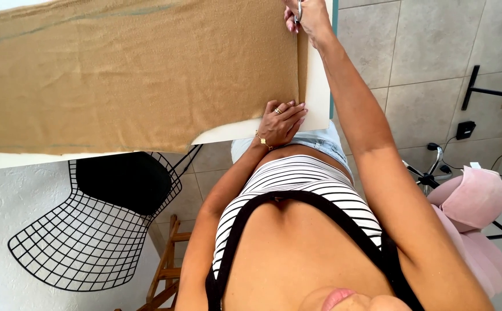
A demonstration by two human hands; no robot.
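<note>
While your right hand (310, 23) grips scissors (299, 11) at the table's (318, 95) far edge, your left hand (282, 122) presses flat, pinning the soft, limp tan fabric (136, 75) beside its cut edge; hold there.

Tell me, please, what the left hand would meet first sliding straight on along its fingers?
The left hand would probably meet the narrow cut strip of tan fabric, then white tabletop.

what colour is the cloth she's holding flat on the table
Tan, a plain camel brown cloth with no pattern, seen clearly in the head view.
</note>
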